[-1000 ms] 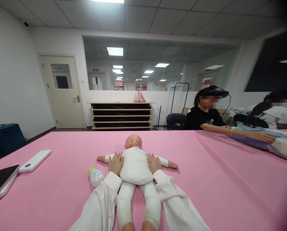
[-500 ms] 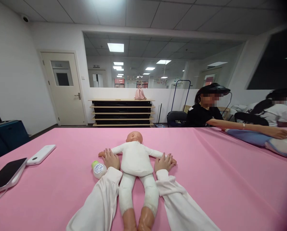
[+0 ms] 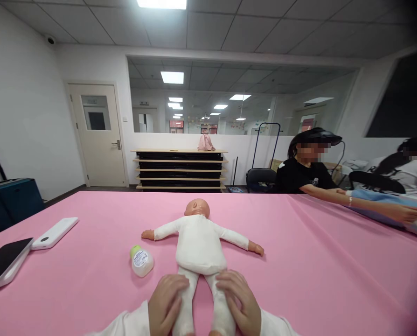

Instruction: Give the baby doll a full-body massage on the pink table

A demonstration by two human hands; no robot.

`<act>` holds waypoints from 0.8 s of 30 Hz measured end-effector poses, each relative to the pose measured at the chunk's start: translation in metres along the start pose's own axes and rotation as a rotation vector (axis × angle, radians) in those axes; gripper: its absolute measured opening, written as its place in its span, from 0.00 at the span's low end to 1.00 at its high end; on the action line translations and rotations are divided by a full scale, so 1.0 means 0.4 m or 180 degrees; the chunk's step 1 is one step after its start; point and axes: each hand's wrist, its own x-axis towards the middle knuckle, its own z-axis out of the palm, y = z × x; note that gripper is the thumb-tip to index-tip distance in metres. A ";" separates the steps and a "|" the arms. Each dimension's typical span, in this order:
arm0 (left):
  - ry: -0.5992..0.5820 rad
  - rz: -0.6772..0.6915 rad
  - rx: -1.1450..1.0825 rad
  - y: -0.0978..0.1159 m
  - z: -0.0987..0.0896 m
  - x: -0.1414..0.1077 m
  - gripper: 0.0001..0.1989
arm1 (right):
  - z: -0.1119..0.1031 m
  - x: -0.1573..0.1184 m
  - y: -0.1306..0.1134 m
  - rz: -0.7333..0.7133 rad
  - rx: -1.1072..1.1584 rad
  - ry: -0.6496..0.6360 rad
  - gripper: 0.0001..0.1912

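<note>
Your left hand [image 3: 167, 304] and right hand [image 3: 238, 303], grips released, rest on the thighs of a cloth infant manikin [image 3: 198, 245] lying face-up on the pink tabletop [image 3: 316, 266], a green-capped plastic bottle [image 3: 142, 262] untouched beside it.

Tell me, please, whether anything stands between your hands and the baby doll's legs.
Nothing visible does: the left hand and right hand rest on the baby doll's legs. The small plastic bottle stands apart, beyond the left hand.
</note>
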 end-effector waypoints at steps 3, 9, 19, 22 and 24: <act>-0.0481 0.0756 0.0092 -0.021 0.000 0.015 0.11 | 0.005 0.009 -0.014 -0.0158 0.0054 -0.0256 0.13; -0.0832 0.0836 0.0745 -0.093 0.027 0.005 0.17 | 0.023 -0.001 -0.006 0.0170 -0.0420 -0.0377 0.16; -0.1057 0.1287 0.0842 -0.062 0.036 -0.016 0.11 | 0.063 -0.032 -0.006 -0.1290 -0.0731 -0.0908 0.12; -0.1173 0.1660 0.0807 -0.049 0.052 -0.018 0.11 | 0.122 -0.066 0.018 -0.1448 -0.0712 -0.0667 0.17; -0.1226 0.1750 0.0719 -0.047 0.062 -0.028 0.14 | 0.143 -0.078 0.022 -0.1501 -0.0426 -0.0506 0.24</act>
